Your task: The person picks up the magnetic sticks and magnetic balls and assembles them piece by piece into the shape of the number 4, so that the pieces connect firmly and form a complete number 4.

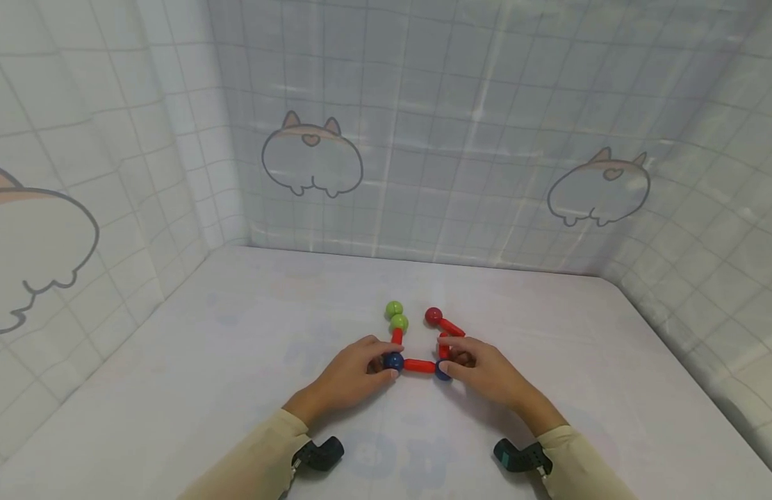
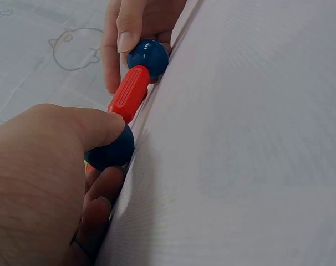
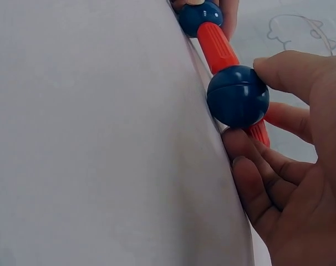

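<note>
My left hand [image 1: 356,373] grips a dark blue ball [image 1: 394,361] between thumb and fingers. A red rod [image 1: 420,366] joins that ball to a second blue ball [image 3: 238,96], which my right hand [image 1: 486,371] holds with its thumb and curled fingers. Another red rod [image 1: 397,336] runs back from the left ball to a green ball [image 1: 399,323], and a further green ball [image 1: 395,309] touches it behind. From the right ball a short red rod [image 1: 445,346] points away from me, partly hidden by the fingers.
Behind my right hand lie a red ball [image 1: 433,317] and a slanted red rod [image 1: 451,327] touching it. The white tabletop [image 1: 285,298] meets a tiled-pattern curtain [image 1: 436,173] at the back and sides. Dark straps [image 1: 319,454] sit on both wrists.
</note>
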{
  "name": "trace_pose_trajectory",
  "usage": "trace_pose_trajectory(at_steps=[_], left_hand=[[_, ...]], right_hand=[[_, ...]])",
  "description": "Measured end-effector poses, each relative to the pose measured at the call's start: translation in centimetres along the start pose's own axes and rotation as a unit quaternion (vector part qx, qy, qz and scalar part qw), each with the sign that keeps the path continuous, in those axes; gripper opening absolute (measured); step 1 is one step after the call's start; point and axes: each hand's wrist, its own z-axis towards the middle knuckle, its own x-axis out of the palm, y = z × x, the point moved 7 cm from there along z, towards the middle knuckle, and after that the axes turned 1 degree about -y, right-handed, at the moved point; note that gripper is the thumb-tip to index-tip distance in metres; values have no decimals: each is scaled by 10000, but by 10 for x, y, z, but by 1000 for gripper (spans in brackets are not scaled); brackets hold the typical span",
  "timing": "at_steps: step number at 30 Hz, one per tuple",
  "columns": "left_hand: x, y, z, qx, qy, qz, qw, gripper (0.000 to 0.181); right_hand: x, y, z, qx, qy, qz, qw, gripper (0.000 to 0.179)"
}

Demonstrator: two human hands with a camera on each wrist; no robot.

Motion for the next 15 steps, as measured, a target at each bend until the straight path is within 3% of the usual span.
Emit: trace_pose_trajectory(at_steps=[15], left_hand=[[1,1,1,-14,-12,85,10000,42]], right_hand=[[-5,-3,0,290,-264,-7,9992,45]])
